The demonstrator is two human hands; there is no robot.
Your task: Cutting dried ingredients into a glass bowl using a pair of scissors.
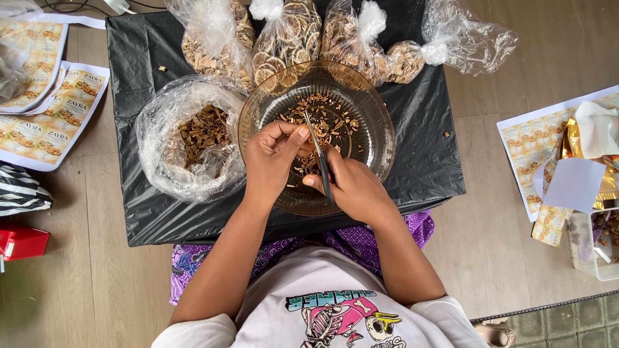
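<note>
Right hand, grip clenched on scissors, and left hand, grip pinching a dried piece, meet over the glass bowl on the black-covered table; open bag just left.

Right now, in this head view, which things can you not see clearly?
- What the left hand pinches: hidden by its fingers.
- Scissors handles: hidden inside the right hand.
- Near rim of the glass bowl: covered by both hands.
- Clear box: cut off by the right edge.
</note>
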